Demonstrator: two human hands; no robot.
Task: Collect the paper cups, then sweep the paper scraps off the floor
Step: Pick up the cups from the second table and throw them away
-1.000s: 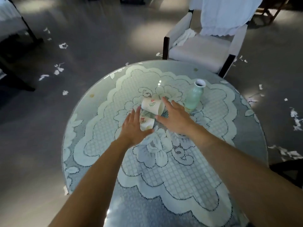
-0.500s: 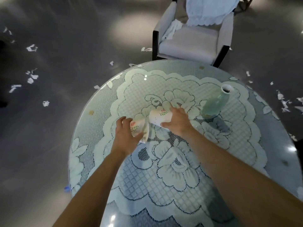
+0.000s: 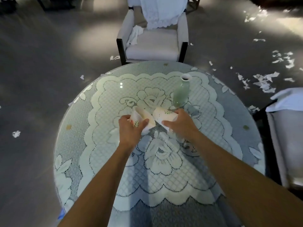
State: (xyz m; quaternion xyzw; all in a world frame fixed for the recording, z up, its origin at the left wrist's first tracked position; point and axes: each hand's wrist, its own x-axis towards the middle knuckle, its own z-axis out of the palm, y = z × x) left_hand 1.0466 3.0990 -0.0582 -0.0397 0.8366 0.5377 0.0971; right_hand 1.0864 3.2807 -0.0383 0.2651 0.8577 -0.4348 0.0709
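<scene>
Over the middle of the round table, my left hand [image 3: 131, 128] grips a white paper cup [image 3: 142, 118] with a leaf print, its mouth turned up and to the right. My right hand [image 3: 178, 122] holds a second printed paper cup [image 3: 164, 116] on its side, its base pointing left toward the first cup. The two cups almost touch. White paper scraps [image 3: 264, 82] lie scattered on the grey floor at the right, with smaller bits [image 3: 16, 133] at the left.
The round glass table [image 3: 72, 135] carries a lace cloth and a pale green vase [image 3: 181, 92] just behind my right hand. A white armchair [image 3: 152, 45] with draped cloth stands beyond the table. Another chair [image 3: 285, 128] stands at the right edge.
Both hands have lifted and drawn the two cups apart, one in each hand. The view has swung left, so the vase and the scraps at the right show more.
</scene>
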